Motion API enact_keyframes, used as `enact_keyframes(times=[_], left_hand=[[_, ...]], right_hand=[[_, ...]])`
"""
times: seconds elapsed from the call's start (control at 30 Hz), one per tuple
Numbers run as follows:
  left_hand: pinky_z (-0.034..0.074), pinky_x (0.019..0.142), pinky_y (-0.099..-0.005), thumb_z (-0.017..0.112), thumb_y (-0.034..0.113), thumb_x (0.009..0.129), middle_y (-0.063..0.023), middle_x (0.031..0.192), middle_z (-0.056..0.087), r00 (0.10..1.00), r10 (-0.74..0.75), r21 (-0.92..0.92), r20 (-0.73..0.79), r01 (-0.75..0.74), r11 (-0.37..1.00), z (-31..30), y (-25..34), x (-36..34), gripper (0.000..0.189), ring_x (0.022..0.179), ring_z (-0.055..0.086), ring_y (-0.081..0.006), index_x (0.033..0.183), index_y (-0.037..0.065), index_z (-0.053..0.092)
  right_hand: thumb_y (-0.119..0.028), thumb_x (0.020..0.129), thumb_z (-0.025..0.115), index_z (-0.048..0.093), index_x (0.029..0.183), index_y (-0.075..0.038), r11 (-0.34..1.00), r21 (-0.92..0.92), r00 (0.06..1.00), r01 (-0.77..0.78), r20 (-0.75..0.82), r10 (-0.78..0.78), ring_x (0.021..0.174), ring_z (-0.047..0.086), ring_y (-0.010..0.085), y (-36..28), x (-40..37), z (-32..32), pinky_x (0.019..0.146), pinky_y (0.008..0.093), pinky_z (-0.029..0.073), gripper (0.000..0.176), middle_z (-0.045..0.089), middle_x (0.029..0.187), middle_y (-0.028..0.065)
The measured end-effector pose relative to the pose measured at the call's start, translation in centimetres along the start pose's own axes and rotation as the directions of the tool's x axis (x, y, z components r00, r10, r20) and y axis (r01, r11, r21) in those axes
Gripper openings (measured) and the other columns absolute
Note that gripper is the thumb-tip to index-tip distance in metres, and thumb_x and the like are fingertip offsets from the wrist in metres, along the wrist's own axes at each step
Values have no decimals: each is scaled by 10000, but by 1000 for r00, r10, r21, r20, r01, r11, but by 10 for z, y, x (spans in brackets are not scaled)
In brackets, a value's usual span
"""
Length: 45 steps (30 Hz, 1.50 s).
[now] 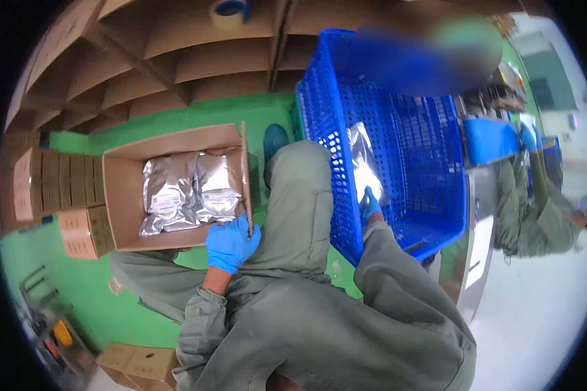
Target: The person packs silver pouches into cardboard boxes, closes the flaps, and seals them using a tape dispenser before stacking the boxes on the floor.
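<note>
My left hand, in a blue glove, is closed on the near right edge of an open cardboard box. Inside that box two silver foil pouches with white labels lie side by side, a left pouch and a right pouch. My right hand, also gloved in blue, reaches into a blue perforated plastic crate. It is at the lower end of a shiny silver pouch, fingers against the foil; the far side of the grip is hidden.
Brown shelving compartments run across the back, with a tape roll on top. Stacked cartons stand left, and another carton is at bottom left. A co-worker's gloved hand is beside a blue bin at right.
</note>
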<state>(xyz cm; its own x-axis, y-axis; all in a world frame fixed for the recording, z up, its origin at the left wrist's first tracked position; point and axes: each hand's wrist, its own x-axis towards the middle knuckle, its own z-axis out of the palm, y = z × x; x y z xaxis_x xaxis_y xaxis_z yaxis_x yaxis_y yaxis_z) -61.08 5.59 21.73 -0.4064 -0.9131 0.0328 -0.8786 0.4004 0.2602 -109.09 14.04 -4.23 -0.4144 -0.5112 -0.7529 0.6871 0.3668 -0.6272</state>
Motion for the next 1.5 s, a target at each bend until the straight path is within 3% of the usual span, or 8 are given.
enact_keyframes(times=[0.1, 0.27, 0.47, 0.67, 0.83, 1.03, 1.2, 1.5], left_hand=[[473, 529, -431, 619, 367, 823, -116, 612, 629, 999, -44, -70, 20, 45, 997, -2, 1, 1, 342, 524, 622, -283, 990, 70, 646], [502, 523, -465, 572, 352, 853, -131, 651, 648, 993, -42, -193, 107, 62, 979, -19, 4, 2, 270, 567, 642, -327, 812, 86, 594], [494, 547, -466, 552, 385, 863, -132, 676, 651, 992, -62, -221, 108, 85, 972, 1, -3, -4, 320, 579, 639, -318, 884, 68, 588], [490, 574, -435, 573, 374, 866, -121, 697, 648, 997, 44, -157, 62, -34, 987, -4, -2, -17, 373, 611, 637, -285, 997, 27, 613], [429, 946, -444, 674, 335, 804, -184, 1171, 586, 980, 129, -151, 152, -106, 983, -46, 2, -49, 674, 1100, 563, -304, 1333, -13, 444], [279, 1125, -494, 720, 311, 759, -215, 1421, 422, 980, 152, -215, 129, -122, 969, -50, -3, -68, 889, 1308, 406, -374, 1469, 3, 283], [335, 1075, -493, 710, 292, 755, -215, 1318, 512, 985, 139, -265, 106, -107, 958, -5, -5, -76, 690, 1242, 457, -374, 1333, 3, 467], [499, 709, -469, 751, 414, 742, -178, 907, 665, 947, 274, -262, 165, -226, 938, -51, -29, -9, 522, 825, 644, -373, 1077, 39, 609]], right_hand=[[-354, 878, 642, 628, 1170, -78, 959, 14, 942, -281, 193, 273, 957, 646, 315, -37, 5, -1, 851, 523, 512, 401, 681, 1066, 158], [-172, 830, 672, 598, 1134, 33, 850, -304, 876, 430, -86, -474, 747, 593, 182, -172, 37, 58, 710, 332, 531, 374, 627, 942, 50], [-391, 829, 723, 625, 977, 99, -545, -712, 310, 443, 692, -652, 724, 594, 310, -300, -257, 258, 680, 447, 473, 521, 642, 843, 252], [-205, 889, 662, 555, 1280, 63, -306, -345, 61, 887, 747, -662, 1103, 595, 252, -289, -409, 332, 969, 348, 463, 485, 614, 1214, 154], [-148, 813, 712, 663, 1123, 25, 490, -351, 461, 798, 879, -121, 858, 647, 148, -208, -423, 471, 797, 287, 508, 358, 690, 1015, 66], [-340, 775, 724, 662, 924, -43, -439, -195, 152, 877, 980, -131, 722, 662, 296, -71, -395, 492, 729, 384, 522, 338, 678, 799, 140], [-463, 817, 679, 674, 800, -63, -324, -296, 386, 899, 883, 267, 761, 654, 352, 54, -338, 390, 725, 452, 522, 400, 652, 775, 153], [-324, 860, 687, 692, 863, -24, 9, -513, 435, 859, 719, -542, 721, 661, 332, -113, -333, 321, 672, 385, 520, 300, 668, 800, 182]])
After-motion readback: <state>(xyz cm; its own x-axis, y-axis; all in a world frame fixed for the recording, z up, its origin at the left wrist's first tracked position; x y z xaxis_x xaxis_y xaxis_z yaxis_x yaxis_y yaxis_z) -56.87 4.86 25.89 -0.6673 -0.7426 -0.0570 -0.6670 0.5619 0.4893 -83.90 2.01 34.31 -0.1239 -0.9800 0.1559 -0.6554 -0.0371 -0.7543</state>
